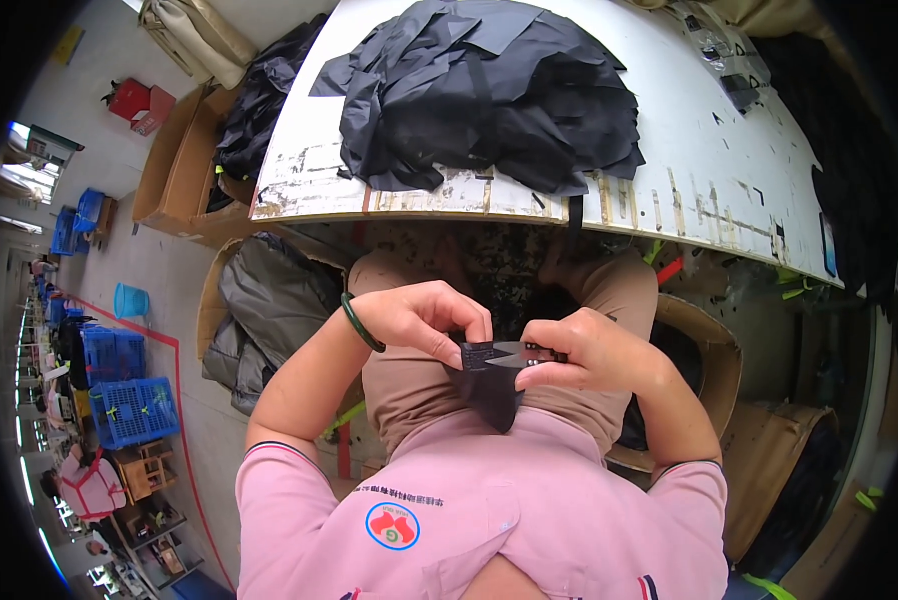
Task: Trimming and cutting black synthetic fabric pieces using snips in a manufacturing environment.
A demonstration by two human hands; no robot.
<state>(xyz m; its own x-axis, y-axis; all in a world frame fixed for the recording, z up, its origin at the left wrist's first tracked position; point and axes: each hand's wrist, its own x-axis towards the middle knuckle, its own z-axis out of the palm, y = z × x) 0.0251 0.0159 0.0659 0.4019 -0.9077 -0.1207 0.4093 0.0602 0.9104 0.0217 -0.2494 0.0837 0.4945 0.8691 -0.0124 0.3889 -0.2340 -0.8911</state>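
Centrally, held over the lap: a small black fabric piece [486, 385] is kept between both hands, close to the chest, below the edge of the white worn surface [709, 160].
Left hand [431, 322]: its grip is closed on the upper left edge of the black fabric piece, thumb and fingertips pinching it; a dark green bangle [359, 322] is worn at the wrist.
Right hand [587, 350]: its grip is closed around small metal thread snips [514, 352], whose pointed blades are directed leftward, toward the left hand.
Key relation: the snip tips are laid against the top edge of the fabric, just beside the left fingertips; the long axis of the snips runs roughly left to right, while the fabric hangs downward from the pinch. Whether the blades are parted cannot be told.
Nearer hand: the fabric is carried by the left hand; only the tool in the right hand reaches it.
On the surface: a heap of black cut fabric pieces [489, 95] is piled well apart from the hands.
Around: brown cardboard boxes [174, 165] holding dark cloth are seen at the left, and blue plastic crates [129, 410] stand on the floor.
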